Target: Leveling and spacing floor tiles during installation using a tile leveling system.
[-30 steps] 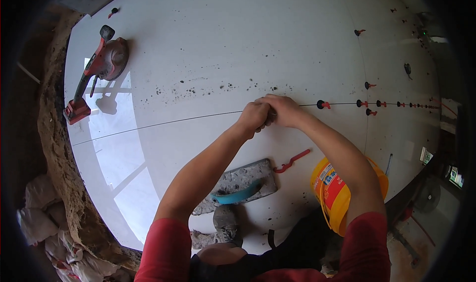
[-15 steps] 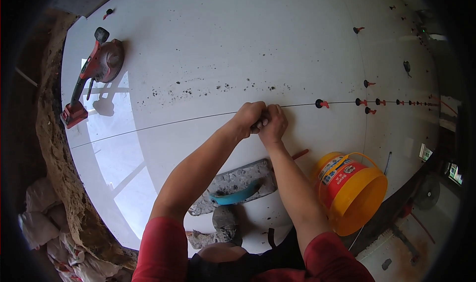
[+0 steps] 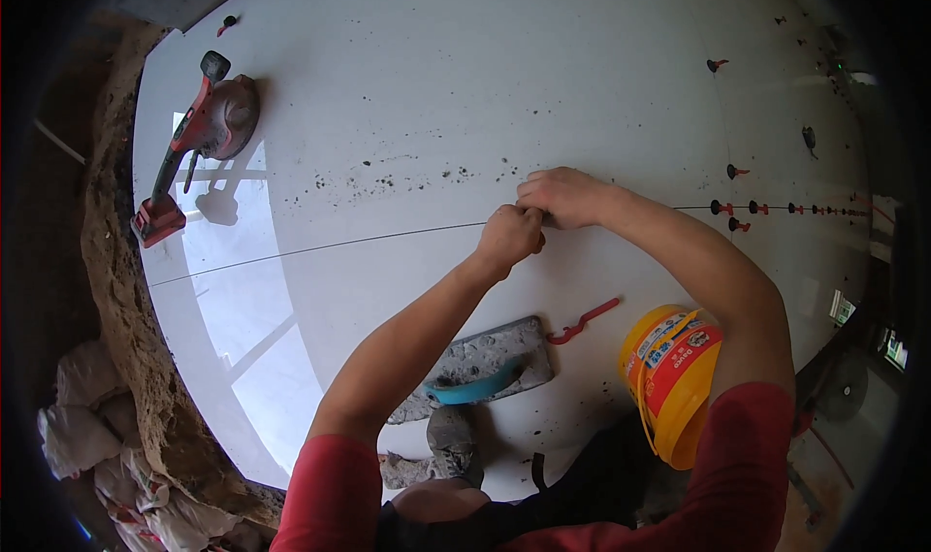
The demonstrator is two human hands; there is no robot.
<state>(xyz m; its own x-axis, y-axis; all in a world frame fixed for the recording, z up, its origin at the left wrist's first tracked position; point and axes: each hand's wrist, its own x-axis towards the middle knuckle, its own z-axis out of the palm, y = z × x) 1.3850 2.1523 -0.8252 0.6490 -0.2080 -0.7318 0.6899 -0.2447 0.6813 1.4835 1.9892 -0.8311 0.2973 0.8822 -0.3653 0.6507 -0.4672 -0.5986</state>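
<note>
My left hand (image 3: 512,236) and my right hand (image 3: 567,196) meet over the thin joint line (image 3: 388,234) between two large glossy white floor tiles (image 3: 543,86). The fingers of both are closed. Whatever they grip is hidden between them. The right hand lies slightly beyond the left, its forearm bent in from the right. Several black-and-red tile levelling clips (image 3: 720,208) stand in the same joint to the right.
On the left rests a red cordless suction tile vibrator (image 3: 208,125). A grey-caked float with a teal handle (image 3: 475,387), a red bent tool (image 3: 584,321) and a yellow bucket (image 3: 652,343) lie close to me. Left, bags (image 3: 73,436) sit beyond the rough edge (image 3: 112,251).
My right elbow has swung outward, and its hand has turned over beside the left. The right arm uncovers the red tool and now hides part of the bucket. The view has shifted slightly.
</note>
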